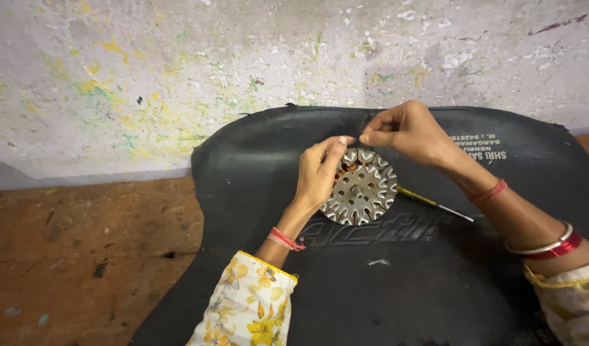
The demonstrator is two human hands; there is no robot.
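i see the motor stator (362, 189), a round toothed metal disc with a centre hub, lying flat on the black rubber mat (256, 192) just right of the frame's centre. my left hand (320, 170) rests on the stator's left rim, thumb and forefinger closed together at the top teeth, over a patch of copper winding (347, 169). my right hand (406, 131) hovers just above the upper edge, fingertips pinched together on what i take to be a fine wire (too thin to make out for sure). i judge the stator stiff and fairly heavy, best gripped by the rim or hub; the winding wire would be light, springy and easy to kink or snap, so hold it close to the slot. a yellow-handled screwdriver (429, 202) lies touching the disc's right side, under my right wrist. open mat runs toward the lower frame; the paint-flecked wall (179, 70) closes off the top, and the brown floor (70, 256) lies lower left.
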